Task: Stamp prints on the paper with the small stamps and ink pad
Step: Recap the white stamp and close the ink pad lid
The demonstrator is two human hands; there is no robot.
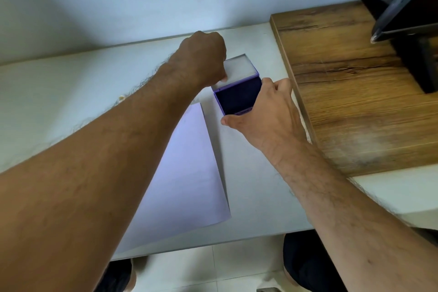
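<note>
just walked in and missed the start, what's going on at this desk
A person is working on a purple ink pad case that lies open on the white desk. The right hand steadies the case's near right side, while the left hand is closed at its clear lid; whether it holds a stamp cannot be seen. A blank sheet of paper lies in front, with no prints visible on it yet.

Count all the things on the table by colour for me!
Purple: 1, the open ink pad
White: 1, the paper
Brown: 1, the wooden board
Black: 1, the stand with a tilted dark screen
Total: 4
</note>
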